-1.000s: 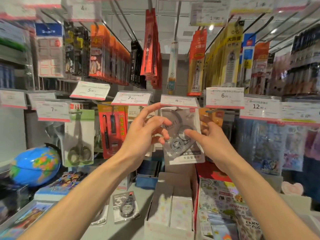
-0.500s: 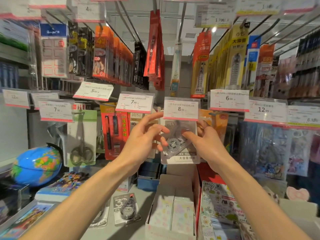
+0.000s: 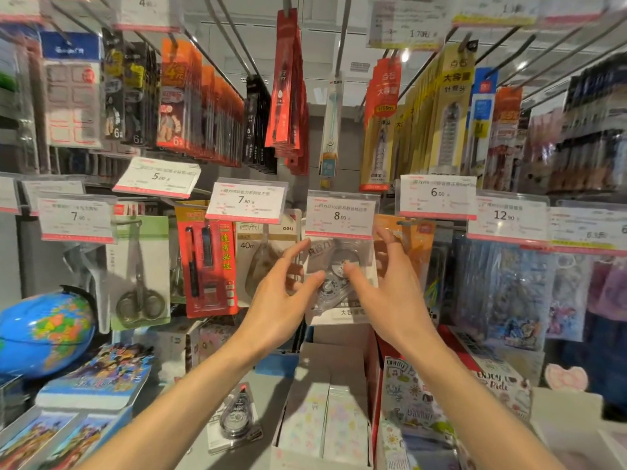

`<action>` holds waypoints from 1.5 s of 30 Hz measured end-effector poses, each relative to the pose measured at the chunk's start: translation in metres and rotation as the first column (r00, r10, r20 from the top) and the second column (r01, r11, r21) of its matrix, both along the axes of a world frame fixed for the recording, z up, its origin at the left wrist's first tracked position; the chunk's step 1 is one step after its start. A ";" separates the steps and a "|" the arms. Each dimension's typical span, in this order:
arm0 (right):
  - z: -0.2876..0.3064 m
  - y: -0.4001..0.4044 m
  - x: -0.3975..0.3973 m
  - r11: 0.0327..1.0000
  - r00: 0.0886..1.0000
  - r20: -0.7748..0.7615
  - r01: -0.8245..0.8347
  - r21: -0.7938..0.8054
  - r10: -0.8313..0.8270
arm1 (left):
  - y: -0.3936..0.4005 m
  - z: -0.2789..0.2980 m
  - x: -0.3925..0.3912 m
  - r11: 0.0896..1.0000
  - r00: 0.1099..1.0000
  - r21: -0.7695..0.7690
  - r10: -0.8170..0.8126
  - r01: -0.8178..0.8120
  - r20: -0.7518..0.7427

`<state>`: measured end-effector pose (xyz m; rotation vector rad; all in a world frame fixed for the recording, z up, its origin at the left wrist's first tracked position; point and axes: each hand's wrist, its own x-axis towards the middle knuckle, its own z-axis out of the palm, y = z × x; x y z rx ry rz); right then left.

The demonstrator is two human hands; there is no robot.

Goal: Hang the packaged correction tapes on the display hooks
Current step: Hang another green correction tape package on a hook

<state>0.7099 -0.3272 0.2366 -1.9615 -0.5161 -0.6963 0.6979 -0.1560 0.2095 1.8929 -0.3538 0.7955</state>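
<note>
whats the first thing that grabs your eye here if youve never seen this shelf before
Two bare hands meet at the centre: the left hand and right hand touch a clear packaged correction tape right under the 8.00 price tag. At the far left sits a bright blue globe, and another correction tape pack lies flat on the shelf below.

Price tags and pack print along the hooks

The tags read 5.00 (image 3: 156, 177), 7.90 (image 3: 246, 200), 8.00 (image 3: 340, 216), 6.00 (image 3: 437, 193) and 12.90 (image 3: 506, 216), with another 7 tag (image 3: 76, 217) at far left; a beige pack (image 3: 268, 245) carries "deli" and "40m", an orange pack (image 3: 383, 108) "1700m", and a notebook (image 3: 498, 385) bottom right says "ENJOY" and "Ride"
</note>
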 end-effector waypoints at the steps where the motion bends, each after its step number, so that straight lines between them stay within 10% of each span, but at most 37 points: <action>1: -0.002 -0.001 -0.003 0.999 0.999 0.023 0.024 -0.038 -0.023 | 0.000 -0.001 0.000 0.999 1.000 0.033 0.009 -0.009 0.016; 10: -0.014 0.002 0.001 0.971 0.989 0.090 0.130 -0.198 -0.114 | 0.007 -0.006 0.009 0.897 0.965 0.355 0.252 -0.263 0.077; 18: -0.026 -0.010 0.006 0.849 0.869 0.469 0.361 -0.385 -0.157 | 0.025 -0.009 0.001 0.522 0.790 0.602 0.296 -0.604 0.537; 23: -0.025 -0.009 0.014 0.675 0.797 0.564 0.540 -0.502 -0.218 | 0.029 -0.004 0.014 0.327 0.787 0.717 0.295 -0.616 0.541; 33: -0.024 -0.006 0.016 0.529 0.834 0.502 0.540 -0.655 -0.230 | 0.032 -0.006 0.021 0.324 0.809 0.742 0.256 -0.587 0.529; 45: -0.045 -0.005 0.003 0.760 0.897 0.425 0.359 -0.542 -0.120 | 0.063 -0.024 -0.023 0.355 0.873 0.799 0.254 -0.484 0.416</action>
